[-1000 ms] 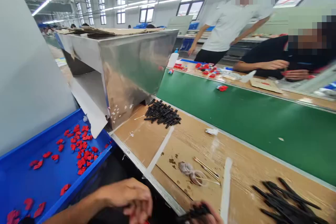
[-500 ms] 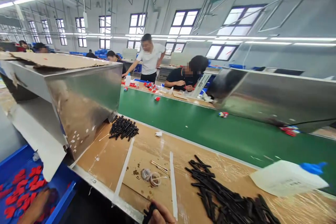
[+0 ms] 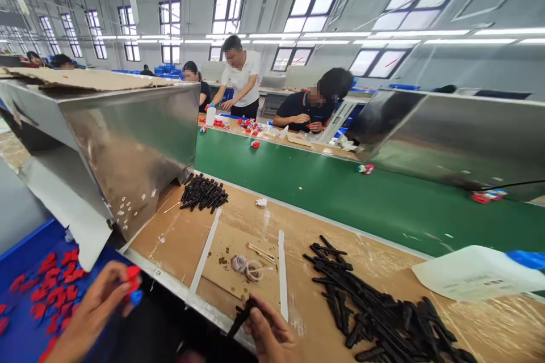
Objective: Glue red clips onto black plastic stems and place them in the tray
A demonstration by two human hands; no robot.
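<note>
Red-and-blue plastic piece [image 3: 133,282] sits in the left hand's [image 3: 104,298] fingertips, raised beside the near edge of the workbench [image 3: 170,244]. Below and left, a blue tray [image 3: 17,346] contains many scattered red-and-blue pieces [image 3: 53,289]. A sheet-metal housing [image 3: 136,142], topped with cardboard [image 3: 97,79], stands at the bench's left end and blocks part of the view of the green belt [image 3: 306,193]. Near its foot lies a pile of black parts [image 3: 203,193]; a larger heap of black rods [image 3: 374,306] spreads right of the right hand [image 3: 270,323]. Between the two tape strips are cotton swabs [image 3: 260,250] and a small round dish [image 3: 254,271]. Two co-workers are across the belt, one standing, one bent over.

The left hand reaches in from the lower left, thumb and fingers closed on the piece. The right hand is at the bench edge, thumb and forefinger pinching a slim black part [image 3: 242,317], tilted downward to the left.

The whitish bottle [image 3: 477,272] bears printing too blurred to read.
</note>
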